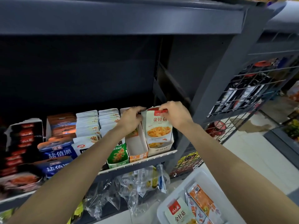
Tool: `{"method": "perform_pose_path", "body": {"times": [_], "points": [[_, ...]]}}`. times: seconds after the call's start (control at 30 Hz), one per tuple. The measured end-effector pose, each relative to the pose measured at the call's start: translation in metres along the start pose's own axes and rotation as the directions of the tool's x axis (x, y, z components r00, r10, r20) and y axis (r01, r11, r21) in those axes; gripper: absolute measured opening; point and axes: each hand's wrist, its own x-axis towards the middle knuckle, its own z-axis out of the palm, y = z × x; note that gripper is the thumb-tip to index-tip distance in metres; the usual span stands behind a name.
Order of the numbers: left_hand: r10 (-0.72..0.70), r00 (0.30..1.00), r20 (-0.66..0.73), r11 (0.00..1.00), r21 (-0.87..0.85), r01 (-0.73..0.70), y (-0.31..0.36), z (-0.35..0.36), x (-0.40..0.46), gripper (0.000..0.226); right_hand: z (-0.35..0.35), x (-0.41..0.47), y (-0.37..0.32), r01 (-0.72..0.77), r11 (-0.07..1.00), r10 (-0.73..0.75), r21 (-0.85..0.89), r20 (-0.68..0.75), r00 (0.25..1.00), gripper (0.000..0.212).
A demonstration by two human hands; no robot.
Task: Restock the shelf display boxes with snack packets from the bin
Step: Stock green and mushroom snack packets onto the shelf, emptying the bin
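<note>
Hands meet at the back of the rightmost display box [160, 147] on the shelf [137, 162], both working on 1 cream snack packet [157, 128] printed with a picture of yellow food and a red band at its top. The right hand [174, 116] pinches the packet's upper right corner between thumb and fingertips, and the left hand [130, 121] has its fingers curled against the packet's upper left edge. The packet stands upright in the box, tilted slightly back, with its lower edge down behind the box's low front wall. Just to the left sits an orange-fronted display box [137, 149], largely bare inside, with a few packets at its far end behind the left hand. Next to that, a green packet box [119, 155] is partly hidden by the left forearm. Further left along the shelf stand rows of white packets [88, 125], blue packets [56, 151] and dark red packets [24, 138]. Below the shelf hang clear plastic bags [129, 186]. At the lower right a white bin [200, 173] holds more packets, among them a cream one [179, 212] with the same red label and orange ones [202, 201]. A wire rack [242, 97] stands to the right of the shelf post.
</note>
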Motion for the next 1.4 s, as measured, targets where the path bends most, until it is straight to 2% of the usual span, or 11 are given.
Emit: {"method": "perform_pose_path", "body": {"times": [0.1, 0.17, 0.4, 0.57, 0.7, 0.87, 1.0, 1.13, 1.27, 1.33, 1.4], "points": [[-0.005, 1.0, -0.002, 1.0, -0.01, 0.005, 0.0, 0.0, -0.001, 0.039, 0.012, 0.001, 0.001, 0.011, 0.989, -0.006, -0.15, 0.038, 0.999, 0.02], [-0.003, 1.0, -0.007, 1.0, -0.007, 0.003, 0.001, 0.0, -0.003, 0.038, 0.021, 0.002, 0.002, 0.01, 0.984, -0.005, -0.178, 0.033, 0.999, 0.022], [0.119, 0.984, -0.131, 0.99, 0.091, -0.107, 0.019, -0.001, -0.027, 0.034, 0.016, -0.016, 0.002, 0.006, 1.0, -0.006, 0.002, -0.046, 0.999, 0.024], [0.213, 0.968, -0.132, 0.973, 0.116, -0.198, 0.031, 0.014, -0.059, 0.026, 0.015, -0.065, 0.005, 0.053, 0.989, -0.037, 0.14, -0.112, 0.993, 0.023], [0.264, 0.963, -0.063, 0.963, 0.083, -0.258, 0.036, 0.059, -0.101, 0.02, 0.036, -0.128, 0.033, -0.005, 0.984, 0.013, 0.179, -0.044, 0.999, 0.02], [0.157, 0.974, 0.164, 0.987, 0.004, -0.16, 0.036, 0.143, -0.144, 0.02, 0.081, -0.212, 0.092, -0.268, 0.955, 0.243, 0.129, 0.179, 0.953, 0.021], [0.067, 0.896, 0.439, 0.992, 0.067, -0.108, 0.042, 0.212, -0.176, 0.026, 0.114, -0.28, 0.139, -0.427, 0.904, 0.408, -0.028, 0.355, 0.841, 0.033], [-0.065, 0.758, 0.649, 0.957, 0.256, -0.138, 0.041, 0.27, -0.2, 0.045, 0.14, -0.342, 0.176, -0.586, 0.811, 0.53, -0.004, 0.43, 0.731, 0.052], [-0.2, 0.638, 0.744, 0.857, 0.448, -0.254, 0.031, 0.309, -0.215, 0.075, 0.157, -0.378, 0.197, -0.618, 0.786, 0.52, -0.028, 0.571, 0.635, 0.102], [-0.274, 0.59, 0.76, 0.818, 0.506, -0.273, 0.026, 0.32, -0.218, 0.085, 0.161, -0.384, 0.202, -0.588, 0.805, 0.502, -0.073, 0.613, 0.611, 0.11], [-0.326, 0.552, 0.767, 0.805, 0.531, -0.263, 0.021, 0.326, -0.22, 0.091, 0.166, -0.384, 0.208, -0.553, 0.826, 0.493, -0.113, 0.622, 0.609, 0.108]]}}
